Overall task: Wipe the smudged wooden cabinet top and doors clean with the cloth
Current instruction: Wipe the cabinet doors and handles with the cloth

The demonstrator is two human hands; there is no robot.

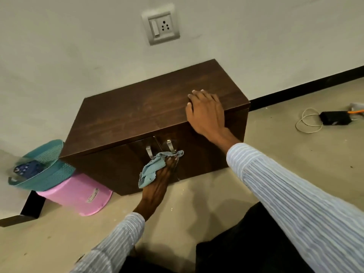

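Note:
A low dark wooden cabinet (137, 111) stands on the floor against the wall, its top streaked with faint smudges. Two metal handles (148, 152) sit side by side where its two front doors meet. My left hand (159, 180) presses a light blue cloth (152, 167) flat against the door fronts, just below the handles. My right hand (204, 113) lies palm down on the right part of the cabinet top, over the front edge, fingers spread and holding nothing.
A teal mesh basket (53, 166) rests tilted on an overturned pink plastic tub (78, 196) left of the cabinet. A black adapter (334, 118) with a white cable (307, 123) lies on the floor at the right. A wall socket (160, 26) sits above the cabinet.

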